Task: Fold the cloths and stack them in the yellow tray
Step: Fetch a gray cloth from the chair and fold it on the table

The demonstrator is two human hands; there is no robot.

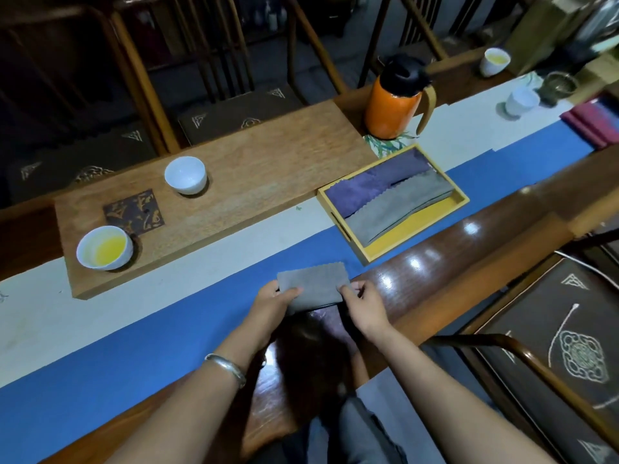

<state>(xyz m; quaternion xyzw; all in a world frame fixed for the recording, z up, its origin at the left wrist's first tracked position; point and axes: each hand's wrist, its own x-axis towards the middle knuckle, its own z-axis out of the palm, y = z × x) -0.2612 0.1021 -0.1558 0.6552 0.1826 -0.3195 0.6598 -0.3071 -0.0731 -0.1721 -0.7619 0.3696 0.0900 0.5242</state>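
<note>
Left hand [272, 304] and right hand [363, 304] are pinching opposite ends of a folded grey rectangular cloth [313, 286] with zigzag-cut edges, near the yellow tray [418, 234].

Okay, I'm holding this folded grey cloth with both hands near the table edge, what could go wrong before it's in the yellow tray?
1. The small folded grey cloth is only pinched at its near corners by the left hand and right hand, so the fold may open when carried.
2. The rectangular yellow tray holds a purple cloth and a larger grey cloth lying askew, so a stack could sit unevenly.
3. A white cup of yellow tea stands nearby; a wide sweep might spill it.
</note>
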